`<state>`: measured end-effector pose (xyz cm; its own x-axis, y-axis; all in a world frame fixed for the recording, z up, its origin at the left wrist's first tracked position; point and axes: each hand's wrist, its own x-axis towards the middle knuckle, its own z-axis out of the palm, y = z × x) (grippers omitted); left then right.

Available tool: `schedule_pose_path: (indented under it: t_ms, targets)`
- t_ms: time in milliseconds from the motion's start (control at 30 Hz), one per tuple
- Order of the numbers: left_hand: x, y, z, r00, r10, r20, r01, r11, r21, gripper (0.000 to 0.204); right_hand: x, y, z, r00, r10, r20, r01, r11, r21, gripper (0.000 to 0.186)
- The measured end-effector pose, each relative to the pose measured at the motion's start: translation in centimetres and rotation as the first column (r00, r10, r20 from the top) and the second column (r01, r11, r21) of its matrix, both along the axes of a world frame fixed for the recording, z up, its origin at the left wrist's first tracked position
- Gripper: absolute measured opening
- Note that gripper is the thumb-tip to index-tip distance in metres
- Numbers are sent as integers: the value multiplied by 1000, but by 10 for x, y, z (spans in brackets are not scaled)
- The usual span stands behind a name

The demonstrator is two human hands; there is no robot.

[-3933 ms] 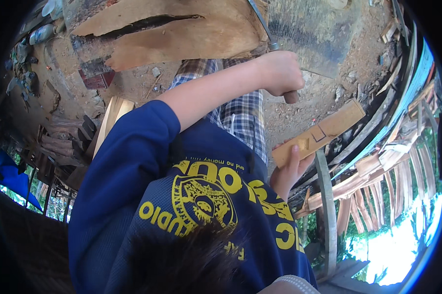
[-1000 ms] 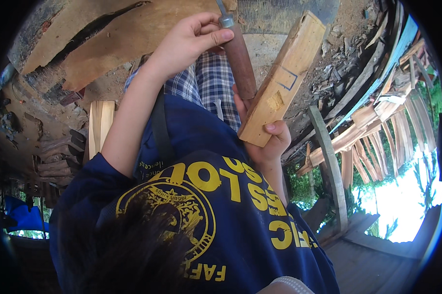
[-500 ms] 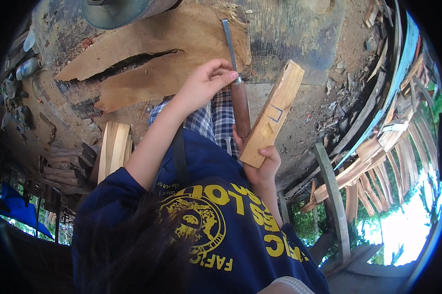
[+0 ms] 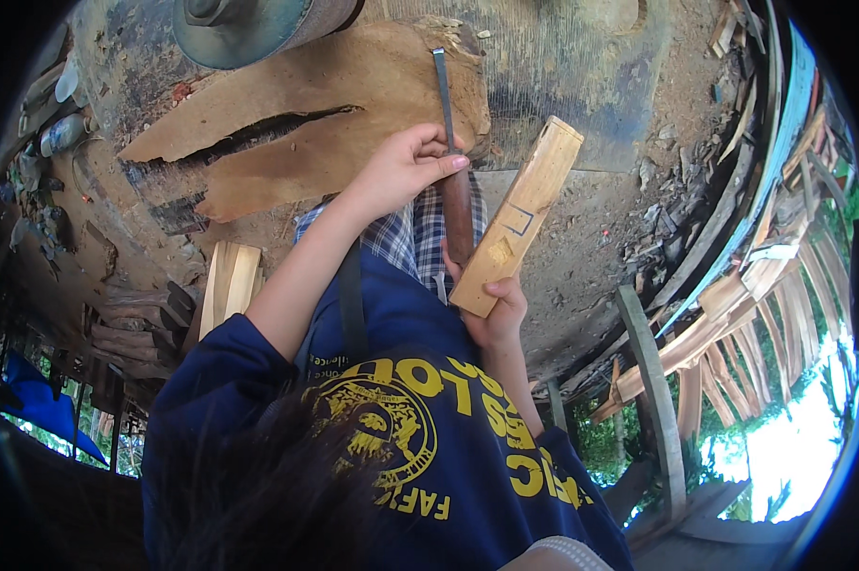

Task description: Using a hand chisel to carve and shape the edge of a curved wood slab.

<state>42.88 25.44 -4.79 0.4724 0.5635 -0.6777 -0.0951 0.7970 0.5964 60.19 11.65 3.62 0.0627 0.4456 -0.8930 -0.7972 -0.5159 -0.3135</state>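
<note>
**Wood block and chisel, both hands busy**

Wood block (image 4: 517, 217) sits just right of centre frame, long and pale, standing on end with its top tilted toward 1 o'clock. There's a pencilled square outline on its face and a rough notch just below that. Looks stiff and fairly light to me, dry timber with sharp corners, not slippery, so gripping low round the bottom end seems the sensible hold.

That's where one hand (image 4: 498, 312) has it: fingers wrapped round the block's lower end from 6 o'clock, forearm running down to the blue sleeve. Which of the person's hands this is I honestly can't say for sure from this odd view.

Other hand (image 4: 403, 164) is at 9 o'clock of the block, wrist bent, arm stretched out of the sleeve. Its fingers are curled shut round the chisel (image 4: 451, 162), thumb pressed along the side, right where the thin steel blade meets the dark brown handle. Blade points to 12 o'clock, handle hangs to 6. Steel will be hard and the edge fragile-ish.

Behind it all: a cracked plank (image 4: 287, 143) and dirt floor (image 4: 601, 238).
</note>
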Motion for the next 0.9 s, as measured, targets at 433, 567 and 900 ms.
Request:
schedule_pose_path:
  t_ms: [433,567,900]
  targets:
    - [5,3,17,997,23,74,-17,996,-83,30,65,89,-73,-331,361,872,-683,546,-485,53]
    - [11,1,22,996,62,62,-56,995,-87,34,49,85,-51,-557,175,812,-644,526,-555,53]
    - [11,16,13,485,447,-752,358,683,637,43,25,116,12,-19,759,651,-927,231,-297,58]
